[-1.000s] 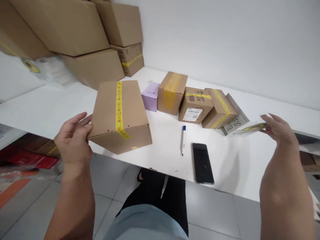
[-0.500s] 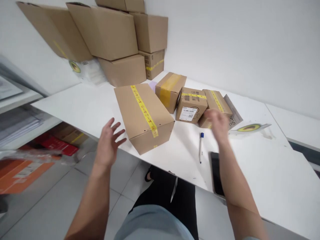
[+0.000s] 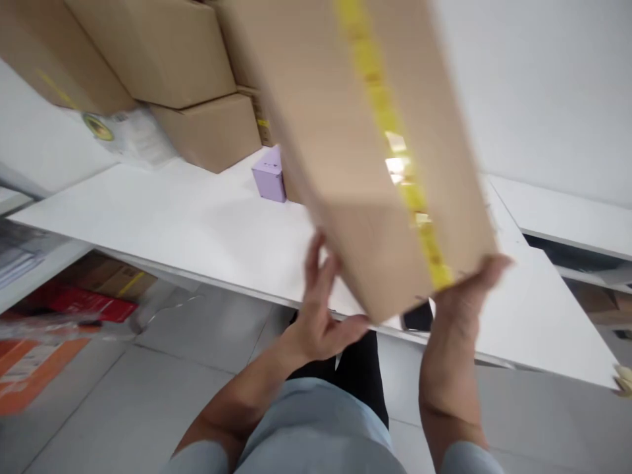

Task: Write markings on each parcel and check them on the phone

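Note:
A large cardboard box [image 3: 345,145] with a strip of yellow printed tape is tilted up off the table, blurred by motion and filling the upper middle of the view. My left hand [image 3: 320,316] is at its lower left corner, fingers along the left side and thumb by the bottom edge. Under the lower right corner, my right hand [image 3: 464,296] supports the box with its thumb on the right side; the other fingers are hidden behind it. Part of a black phone [image 3: 417,318] shows below the box, on the white table [image 3: 207,217].
A small purple box [image 3: 269,175] stands at the back of the table. Several cardboard boxes [image 3: 207,131] are stacked against the wall at left, with a plastic-wrapped pack [image 3: 133,135] beside them. Below left are shelves with an orange box [image 3: 34,368] and a red packet [image 3: 81,299].
Both hands have come to the large box and lifted and tilted it off the table, towards the right. It now hides the smaller boxes and the marker. The purple box has come into fuller view.

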`<state>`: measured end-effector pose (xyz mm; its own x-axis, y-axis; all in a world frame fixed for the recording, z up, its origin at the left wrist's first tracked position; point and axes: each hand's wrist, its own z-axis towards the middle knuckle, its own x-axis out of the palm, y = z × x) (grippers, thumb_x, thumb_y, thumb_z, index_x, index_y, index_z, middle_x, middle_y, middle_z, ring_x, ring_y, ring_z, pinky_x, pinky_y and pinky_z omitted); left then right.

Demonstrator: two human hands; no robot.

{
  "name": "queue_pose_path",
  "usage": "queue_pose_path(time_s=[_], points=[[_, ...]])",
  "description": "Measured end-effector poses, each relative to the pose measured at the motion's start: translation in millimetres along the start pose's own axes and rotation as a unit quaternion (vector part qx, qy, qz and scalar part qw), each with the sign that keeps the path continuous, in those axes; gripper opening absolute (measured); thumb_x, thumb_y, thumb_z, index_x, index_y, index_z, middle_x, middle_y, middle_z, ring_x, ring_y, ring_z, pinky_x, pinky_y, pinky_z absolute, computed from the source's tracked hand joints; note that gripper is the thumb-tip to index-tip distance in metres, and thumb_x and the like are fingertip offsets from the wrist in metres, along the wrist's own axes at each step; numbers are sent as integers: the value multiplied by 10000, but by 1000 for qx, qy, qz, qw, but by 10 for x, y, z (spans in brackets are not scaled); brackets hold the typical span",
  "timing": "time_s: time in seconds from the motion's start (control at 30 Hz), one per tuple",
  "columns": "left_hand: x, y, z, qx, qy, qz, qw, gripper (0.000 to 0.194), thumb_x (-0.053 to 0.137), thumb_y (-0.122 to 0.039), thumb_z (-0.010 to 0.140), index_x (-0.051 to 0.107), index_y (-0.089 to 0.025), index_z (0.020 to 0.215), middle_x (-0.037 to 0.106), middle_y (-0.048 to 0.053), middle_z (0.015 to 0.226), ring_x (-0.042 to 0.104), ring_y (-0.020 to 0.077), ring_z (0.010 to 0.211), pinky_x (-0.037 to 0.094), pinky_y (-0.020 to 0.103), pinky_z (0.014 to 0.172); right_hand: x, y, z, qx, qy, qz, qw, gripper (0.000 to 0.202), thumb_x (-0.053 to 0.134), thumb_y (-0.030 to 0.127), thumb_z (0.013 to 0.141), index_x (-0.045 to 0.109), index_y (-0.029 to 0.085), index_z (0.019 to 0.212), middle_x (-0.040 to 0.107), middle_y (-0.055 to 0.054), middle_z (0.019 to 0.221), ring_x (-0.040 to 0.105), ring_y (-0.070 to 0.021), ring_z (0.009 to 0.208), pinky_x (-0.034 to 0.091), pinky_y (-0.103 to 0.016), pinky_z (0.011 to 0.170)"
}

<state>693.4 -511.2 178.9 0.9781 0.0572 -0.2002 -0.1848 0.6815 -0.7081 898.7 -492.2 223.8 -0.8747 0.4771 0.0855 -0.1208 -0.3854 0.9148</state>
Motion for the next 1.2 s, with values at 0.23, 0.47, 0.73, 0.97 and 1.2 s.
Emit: queue_pose_path(time_s=[0.23,0.47,0.73,0.97,1.2], points=[[1648,-287,481,48,387,-194,900,710,478,-599,964,218,-407,1597,226,-59,1688,157,256,1587,248,453,1298,-1684,93,-391,-31,-216,-153,964,717,-8,700,873,212,552,1539,404,34,1564,436,-263,1461,626,-531,859],[2901,53,510,-107,445,-238,857,770,466,-542,981,156,-258,1626,187,59,1704,151,247,1586,186,425,1298,-2468,-534,247,207,-310,-129,919,709,222,698,925,319,340,1530,305,-104,1643,406,-309,1477,570,-550,927],[2389,381,495,-75,419,-141,894,776,593,-504,914,303,-246,1586,318,120,1654,229,260,1567,279,460,1258,-2403,-985,1130,228,-171,-132,949,691,283,775,910,450,330,1410,469,-174,1476,584,-289,1241,567,-502,828],[170,1375,998,-123,1,140,982,323,586,-311,887,669,-206,1181,700,94,1198,668,229,1098,546,420,990,-2195,-1188,1465,230,-217,-110,942,625,310,840,846,534,437,1268,478,-53,1511,539,-294,1325,600,-485,789],[-897,2075,1843,-261,-123,318,903,1058,882,-266,655,321,-234,1552,164,207,1635,241,439,1517,230,618,1228,-2050,-1470,1390,238,-317,-62,916,350,280,577,943,471,300,849,519,-86,995,619,-221,816,488,-365,514]])
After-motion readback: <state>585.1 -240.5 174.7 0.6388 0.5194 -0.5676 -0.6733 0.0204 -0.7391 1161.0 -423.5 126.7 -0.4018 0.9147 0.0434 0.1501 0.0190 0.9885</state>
